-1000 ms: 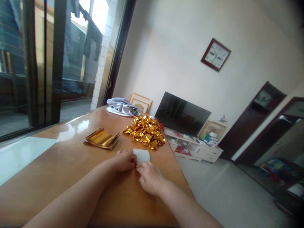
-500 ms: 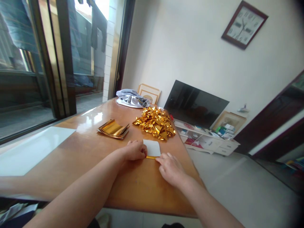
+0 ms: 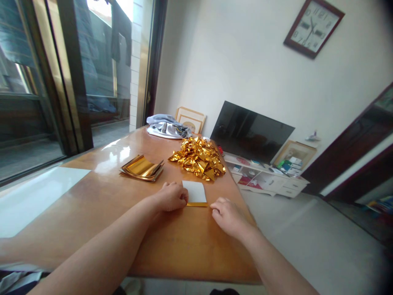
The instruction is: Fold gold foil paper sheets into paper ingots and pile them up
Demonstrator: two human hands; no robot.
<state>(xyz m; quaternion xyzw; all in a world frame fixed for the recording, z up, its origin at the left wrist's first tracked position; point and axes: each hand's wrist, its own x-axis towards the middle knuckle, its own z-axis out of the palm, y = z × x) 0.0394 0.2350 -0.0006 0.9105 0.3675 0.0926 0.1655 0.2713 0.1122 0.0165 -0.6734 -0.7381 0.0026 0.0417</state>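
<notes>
A sheet of gold foil paper lies white side up on the wooden table, with a narrow gold strip folded along its near edge. My left hand is closed at the left edge of this sheet, its fingertips gripping the near-left corner. Just off the sheet's right side, my right hand rests near the table with loosely bent fingers and nothing visible in them. A stack of gold foil sheets is to the left, beyond my left hand. Behind the white sheet rises a pile of folded gold foil pieces.
The wooden table carries a pale sheet at left and a bundle of grey-blue cloth at its far end. Past its right edge stand a white cabinet and a dark television. A sliding glass door borders the left.
My right hand has moved off the fold to the right, away from the paper. My left hand stays at the sheet's left edge. The view has shifted slightly.
</notes>
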